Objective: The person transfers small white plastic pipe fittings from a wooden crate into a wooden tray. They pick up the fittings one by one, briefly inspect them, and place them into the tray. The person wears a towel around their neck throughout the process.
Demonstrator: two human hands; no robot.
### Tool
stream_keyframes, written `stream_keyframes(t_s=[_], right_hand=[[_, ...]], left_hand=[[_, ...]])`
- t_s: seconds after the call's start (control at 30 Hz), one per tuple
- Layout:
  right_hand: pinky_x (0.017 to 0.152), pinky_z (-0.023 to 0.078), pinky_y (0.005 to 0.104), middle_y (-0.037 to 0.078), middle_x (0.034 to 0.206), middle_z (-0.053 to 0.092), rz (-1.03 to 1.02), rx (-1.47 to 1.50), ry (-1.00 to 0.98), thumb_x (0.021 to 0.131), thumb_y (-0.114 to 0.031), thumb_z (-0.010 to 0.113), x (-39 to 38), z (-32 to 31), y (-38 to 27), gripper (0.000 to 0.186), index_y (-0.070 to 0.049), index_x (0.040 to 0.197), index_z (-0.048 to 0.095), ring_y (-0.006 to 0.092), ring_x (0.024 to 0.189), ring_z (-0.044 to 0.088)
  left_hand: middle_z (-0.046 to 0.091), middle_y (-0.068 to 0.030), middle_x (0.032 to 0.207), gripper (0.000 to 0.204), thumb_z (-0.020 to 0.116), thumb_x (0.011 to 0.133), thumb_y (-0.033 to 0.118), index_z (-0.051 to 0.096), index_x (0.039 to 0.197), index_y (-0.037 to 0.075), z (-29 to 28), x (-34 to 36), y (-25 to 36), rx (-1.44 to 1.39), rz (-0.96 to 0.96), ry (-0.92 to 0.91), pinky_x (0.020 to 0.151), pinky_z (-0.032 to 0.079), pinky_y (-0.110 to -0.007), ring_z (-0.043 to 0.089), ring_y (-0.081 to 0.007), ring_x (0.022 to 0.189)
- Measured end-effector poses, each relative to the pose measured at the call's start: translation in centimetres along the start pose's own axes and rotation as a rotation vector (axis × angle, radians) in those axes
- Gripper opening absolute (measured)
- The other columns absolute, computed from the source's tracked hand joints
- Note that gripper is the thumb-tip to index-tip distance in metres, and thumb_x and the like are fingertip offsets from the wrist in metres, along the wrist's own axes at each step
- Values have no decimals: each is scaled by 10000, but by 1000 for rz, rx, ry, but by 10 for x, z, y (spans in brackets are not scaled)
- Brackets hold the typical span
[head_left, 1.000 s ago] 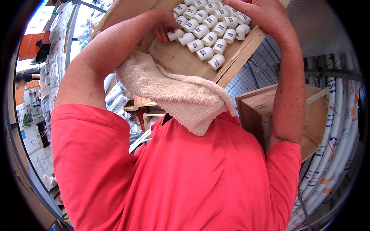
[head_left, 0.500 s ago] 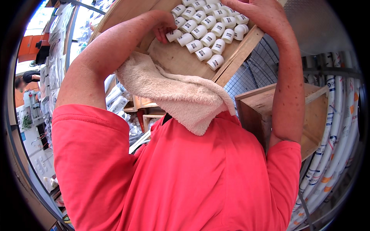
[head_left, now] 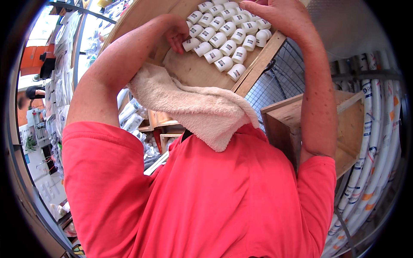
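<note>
Several white plastic pipe elbows [head_left: 227,28] with small dark labels lie in slanting rows inside a shallow wooden box [head_left: 195,71]. My left hand [head_left: 175,34] hangs over the box's left part, fingers loosely bent and slightly apart, with nothing seen in them. Its fingertips are beside the leftmost elbow; I cannot tell whether they touch it. My right hand [head_left: 282,15] is over the box's right side, thumb stretched toward the elbows. The upper picture edge cuts off its other fingers. A beige towel [head_left: 198,105] drapes along the box's near edge, against my red shirt.
Another wooden box [head_left: 284,114] stands to the right, by my right forearm. Wire mesh [head_left: 279,71] shows between the boxes. Long white pipes [head_left: 372,129] stand at the far right. Bagged goods [head_left: 62,81] hang at the left, with a person [head_left: 34,91] in the distance.
The view has shifted slightly, so the box and elbows sit a little lower and further left. My left fingers have drawn slightly back from the elbows. My right hand stays by the box's right side.
</note>
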State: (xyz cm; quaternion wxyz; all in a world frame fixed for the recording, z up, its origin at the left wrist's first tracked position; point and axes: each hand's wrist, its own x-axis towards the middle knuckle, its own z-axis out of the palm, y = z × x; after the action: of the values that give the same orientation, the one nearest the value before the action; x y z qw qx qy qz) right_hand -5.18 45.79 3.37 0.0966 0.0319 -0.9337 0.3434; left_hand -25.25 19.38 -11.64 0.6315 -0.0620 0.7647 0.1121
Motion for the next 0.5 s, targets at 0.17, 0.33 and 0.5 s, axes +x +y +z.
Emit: stream_keyframes(t_s=[0.17,0.33,0.5], right_hand=[[823,583,340,121,995,766,-99,212,119,902,-257,739,-2,2,2,383,-30,1210,714,210,892,737],[823,563,281,73,1007,745,-140,351,344,965,-164,695,-51,-46,42,285,-9,1204,706,143,913,698],[861,539,271,68,1026,737,76,418,695,995,-213,675,-145,-128,113,284,0,1179,715,126,922,686]], left_hand=[[727,-266,1099,298,519,920,122,634,1138,-45,-8,11,-11,97,-30,114,819,624,-529,757,-391,959],[742,-258,911,334,545,940,253,638,1027,-55,-10,-7,7,447,-55,206,671,624,-511,759,-383,757],[749,-221,844,445,482,1001,323,625,1057,-94,4,-56,44,558,12,364,580,616,-434,752,-306,667]])
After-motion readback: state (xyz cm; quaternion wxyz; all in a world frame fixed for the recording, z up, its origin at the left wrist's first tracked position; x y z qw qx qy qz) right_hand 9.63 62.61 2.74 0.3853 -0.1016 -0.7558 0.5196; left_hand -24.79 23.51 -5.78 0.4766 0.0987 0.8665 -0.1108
